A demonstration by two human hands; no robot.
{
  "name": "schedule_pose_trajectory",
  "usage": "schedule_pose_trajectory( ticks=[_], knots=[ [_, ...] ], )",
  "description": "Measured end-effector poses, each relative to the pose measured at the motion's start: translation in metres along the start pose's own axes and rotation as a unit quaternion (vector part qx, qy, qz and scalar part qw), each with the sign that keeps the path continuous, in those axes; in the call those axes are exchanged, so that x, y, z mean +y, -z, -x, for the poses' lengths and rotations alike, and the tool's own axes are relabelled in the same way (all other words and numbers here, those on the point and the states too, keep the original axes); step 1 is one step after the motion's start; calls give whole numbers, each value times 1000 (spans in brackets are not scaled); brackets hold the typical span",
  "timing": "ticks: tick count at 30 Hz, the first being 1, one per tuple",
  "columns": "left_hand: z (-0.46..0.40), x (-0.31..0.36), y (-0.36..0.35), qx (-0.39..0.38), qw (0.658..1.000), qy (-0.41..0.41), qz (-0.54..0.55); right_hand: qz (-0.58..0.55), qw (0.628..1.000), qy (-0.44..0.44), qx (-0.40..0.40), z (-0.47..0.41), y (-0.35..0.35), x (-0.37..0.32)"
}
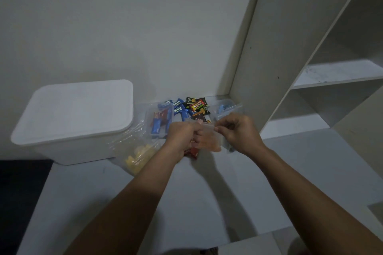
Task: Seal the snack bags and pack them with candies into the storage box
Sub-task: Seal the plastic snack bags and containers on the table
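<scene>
White storage box (74,118), lid on, at bench (186,192) left rear; clear bag of yellow snacks (137,156) just beside box; loose candies (189,108) heaped at rear wall; clear snack bag (208,137) held above bench, top edge pinched by left hand (183,133) and right hand (238,130).

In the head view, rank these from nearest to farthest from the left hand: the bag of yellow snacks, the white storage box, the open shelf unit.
From the left hand:
1. Bag of yellow snacks, just to its lower left on the table.
2. White storage box, further left, lid on.
3. Open shelf unit, far off on the right side.
</scene>
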State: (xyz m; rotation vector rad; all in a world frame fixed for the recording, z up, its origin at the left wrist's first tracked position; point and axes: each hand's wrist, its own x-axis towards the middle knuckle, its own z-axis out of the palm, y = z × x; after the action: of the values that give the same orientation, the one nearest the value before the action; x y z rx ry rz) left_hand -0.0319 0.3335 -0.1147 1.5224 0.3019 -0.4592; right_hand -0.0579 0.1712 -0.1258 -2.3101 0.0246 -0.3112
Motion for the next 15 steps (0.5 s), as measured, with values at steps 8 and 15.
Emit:
schedule_pose_trajectory(
  ticks=[8, 15],
  knots=[
    [-12, -6, 9, -21, 999, 23, 32, -81, 995, -25, -52, 3, -5, 4],
    [-15, -12, 9, -7, 1000, -1, -9, -86, 987, -90, -99, -3, -12, -2]
  ],
)
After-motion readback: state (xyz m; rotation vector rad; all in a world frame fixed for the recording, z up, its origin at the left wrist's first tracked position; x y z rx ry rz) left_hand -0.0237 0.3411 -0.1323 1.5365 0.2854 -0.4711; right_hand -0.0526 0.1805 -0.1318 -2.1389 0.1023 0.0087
